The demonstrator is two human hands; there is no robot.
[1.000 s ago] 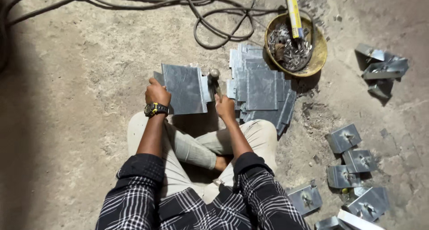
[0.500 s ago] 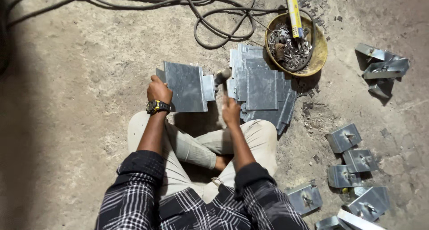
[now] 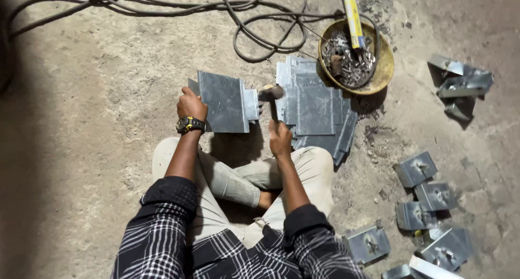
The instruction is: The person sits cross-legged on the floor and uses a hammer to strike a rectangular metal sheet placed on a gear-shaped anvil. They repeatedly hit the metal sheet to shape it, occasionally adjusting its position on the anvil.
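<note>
Left hand (image 3: 190,103) clamped on left edge of sheet bracket (image 3: 223,101) on floor before knees, right hand (image 3: 280,138) fisted round hammer (image 3: 271,95) handle; likely stiff, light, sharp-edged, so best gripped by flat rim.

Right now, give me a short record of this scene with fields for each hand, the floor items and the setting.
left hand: left hand grips the edge of a grey sheet-metal piece, holding it on the floor
right hand: right hand holds a wooden-handled hammer, its head at the piece's right tab
stack: flat grey metal sheets beside the hammer
bowl: round yellow bowl of small metal fasteners
right side: folded metal brackets scattered
top: dark cables looped
setting: concrete floor, person seated cross-legged
</note>
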